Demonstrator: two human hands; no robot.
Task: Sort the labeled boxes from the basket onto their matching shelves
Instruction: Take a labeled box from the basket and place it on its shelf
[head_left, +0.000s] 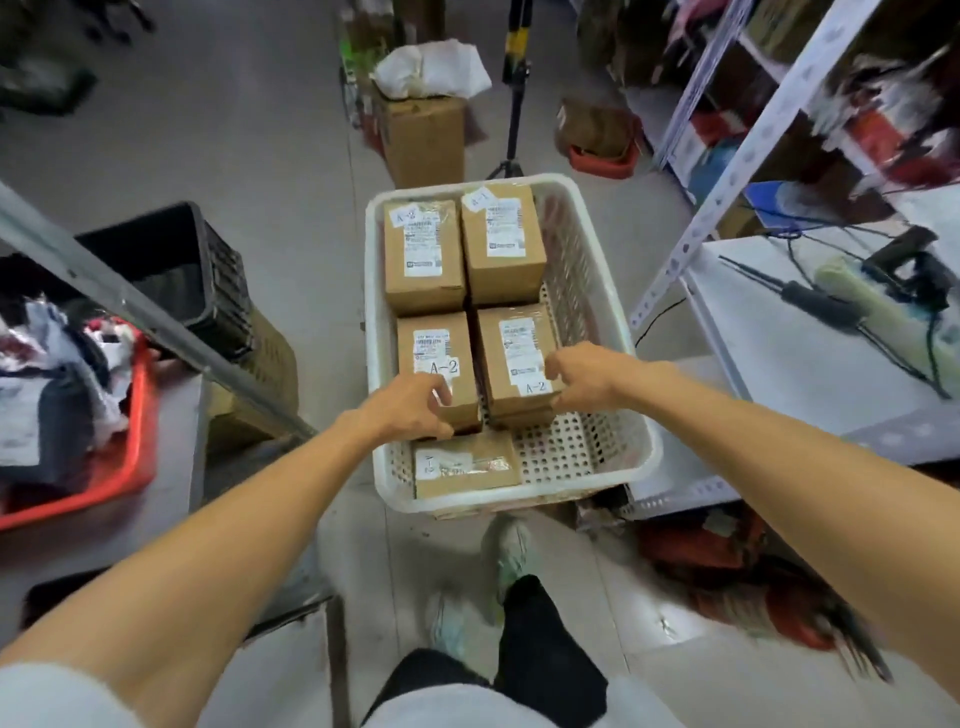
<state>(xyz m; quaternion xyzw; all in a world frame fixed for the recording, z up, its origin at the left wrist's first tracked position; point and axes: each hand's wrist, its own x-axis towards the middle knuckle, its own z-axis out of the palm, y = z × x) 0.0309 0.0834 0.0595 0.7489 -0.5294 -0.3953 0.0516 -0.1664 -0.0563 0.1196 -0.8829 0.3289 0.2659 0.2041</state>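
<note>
— Step underway?
— Pickup, likely: reaching into white basket (372, 312) on the floor (291, 156) for two side-by-side boxes, both marked A-2.
— Grip?
— Curled fingers on each: left hand (410, 408) over near corner of left A-2 box (434, 364); right hand (584, 376) round near right edge of right A-2 box (514, 353). Not yet lifted clear.
— Next?
— Probably firmer hold, straight lift, then finding the A-2 shelf; no shelf label readable.

one head-worn wide view, facing steeply down, near above the basket (371, 291).
</note>
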